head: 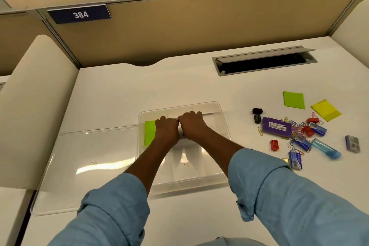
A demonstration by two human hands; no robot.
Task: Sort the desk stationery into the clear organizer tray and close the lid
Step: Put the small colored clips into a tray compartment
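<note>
My left grip [166, 130] and right grip [192, 126] meet knuckles-up inside the clear organizer tray [225, 126]. Their fingers curl out of sight, so I cannot tell whether either clasps anything. A green sticky pad [150, 133] lies half hidden at the tray's left side, and the lid [89, 156] lies open leftward. A purple box [276, 127] sits well right on the white surface [119, 90], below partition plate 384 [79, 14].
</note>
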